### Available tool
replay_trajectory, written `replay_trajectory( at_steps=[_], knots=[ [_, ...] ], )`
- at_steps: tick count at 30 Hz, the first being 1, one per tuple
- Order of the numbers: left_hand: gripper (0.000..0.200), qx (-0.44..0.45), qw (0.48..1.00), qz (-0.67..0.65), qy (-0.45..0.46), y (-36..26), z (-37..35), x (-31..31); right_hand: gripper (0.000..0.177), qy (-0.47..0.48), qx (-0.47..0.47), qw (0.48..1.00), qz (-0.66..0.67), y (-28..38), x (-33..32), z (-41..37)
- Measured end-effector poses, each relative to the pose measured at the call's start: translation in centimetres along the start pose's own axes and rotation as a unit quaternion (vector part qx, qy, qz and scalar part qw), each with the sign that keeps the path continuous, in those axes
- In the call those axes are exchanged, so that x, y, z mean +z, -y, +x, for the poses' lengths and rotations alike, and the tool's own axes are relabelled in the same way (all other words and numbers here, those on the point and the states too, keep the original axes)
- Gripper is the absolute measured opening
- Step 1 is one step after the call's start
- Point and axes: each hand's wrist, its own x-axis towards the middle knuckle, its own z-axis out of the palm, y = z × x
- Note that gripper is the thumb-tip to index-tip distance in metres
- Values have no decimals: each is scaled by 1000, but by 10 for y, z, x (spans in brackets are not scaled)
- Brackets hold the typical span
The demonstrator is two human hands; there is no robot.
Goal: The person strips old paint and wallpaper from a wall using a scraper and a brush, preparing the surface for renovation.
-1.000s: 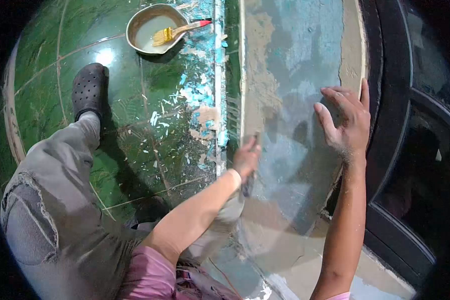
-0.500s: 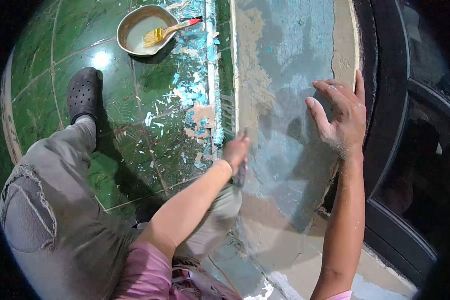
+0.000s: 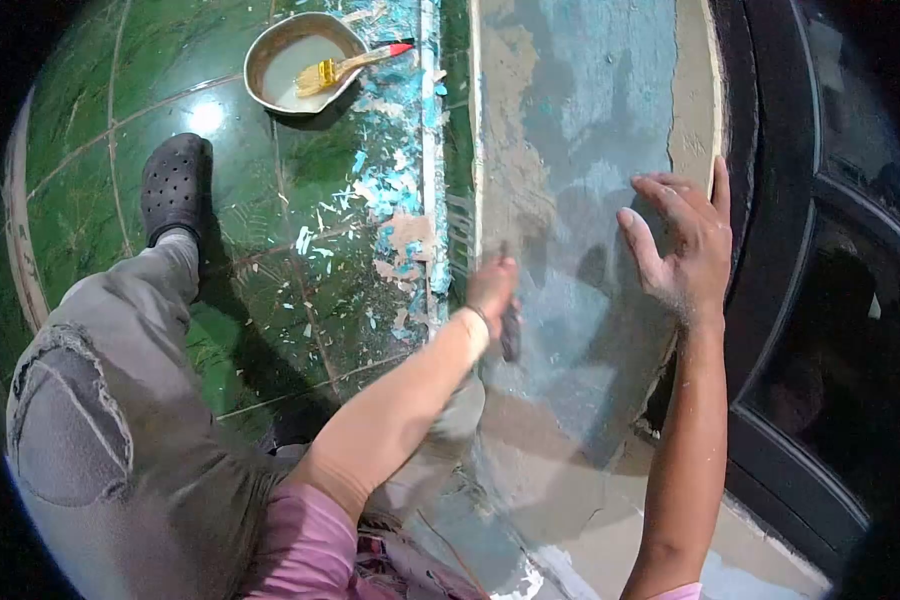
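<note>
My left hand is closed around a dark-handled scraper. The handle's butt sticks out below the fist, while the blade end is blurred by motion. It is over the left part of a worn cement surface with patchy grey-blue paint and tan bare areas. My right hand is open near that surface's right edge, thumb and fingers apart, with pale dust on the skin. Its outer finger lies along the edge strip by the dark frame; whether the other fingertips touch cannot be told.
A round pan of cloudy liquid stands on the green tiles, with a paintbrush across its rim. Blue and white paint flakes litter the floor. A dark panelled door borders the right. My grey clog is at left.
My left hand and the scraper have shifted slightly right over the cement surface. My right hand stays about where it was. The whole view has shifted a little.
</note>
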Motion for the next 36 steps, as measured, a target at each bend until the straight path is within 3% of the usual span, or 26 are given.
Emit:
replay_trajectory(
  at_steps=[2, 5, 6, 9, 10, 14, 17, 18, 19, 21, 24, 27, 29, 33, 34, 36],
  knots=[
    [60, -54, 998, 2, 23, -3, 36, -32, 25, 5, 10, 1000, -4, 1, -2, -4],
    [55, 98, 988, 85, 84, -10, -37, 10, 26, 0, 2, 1000, 3, 0, 3, 3],
    [54, 110, 986, 100, 72, -19, -48, 25, 26, 1, 3, 1000, 2, -1, 2, 0],
    [56, 118, 990, 78, -1, -47, 9, 19, 26, 6, 5, 1000, -8, 2, 0, 1],
    [59, 56, 997, 32, 29, -59, 18, 8, 26, 5, 8, 1000, -6, 3, -1, 2],
    [50, 103, 991, 59, 68, -51, -45, 43, 26, 4, 4, 1000, 7, 1, 0, 6],
    [45, 145, 988, 28, 38, -64, -8, 33, 26, 17, 9, 1000, 2, 2, -2, -5],
    [53, 99, 994, 7, 47, -68, 20, 16, 27, 9, -2, 1000, -1, 1, -2, 2],
    [54, 37, 999, 35, 0, -82, 15, 13, 27, 10, 3, 1000, 2, 1, -3, 3],
    [41, 141, 987, 58, 50, -84, -6, 25, 27, 12, 15, 1000, 9, 1, -1, 1],
    [35, 223, 973, 33, 56, -112, -12, 50, 26, 23, 14, 1000, 3, 1, -2, -3],
    [45, 66, 992, 94, 42, -104, 47, -4, 26, 7, 9, 1000, 7, 5, -5, 5],
    [54, -31, 980, 190, 44, -97, 16, -28, 25, 7, 15, 1000, 15, 5, -5, 4],
    [54, 132, 982, 133, 28, -113, -32, -52, 20, -69, 117, 991, 24, 23, 8, 16],
    [56, 178, 978, 108, 33, -130, -41, -59, 19, -133, 161, 976, 52, 50, 19, 29],
    [65, 257, 963, 79, 14, -169, -64, -70, 23, -156, 140, 946, 246, 95, 66, 64]
  ],
)
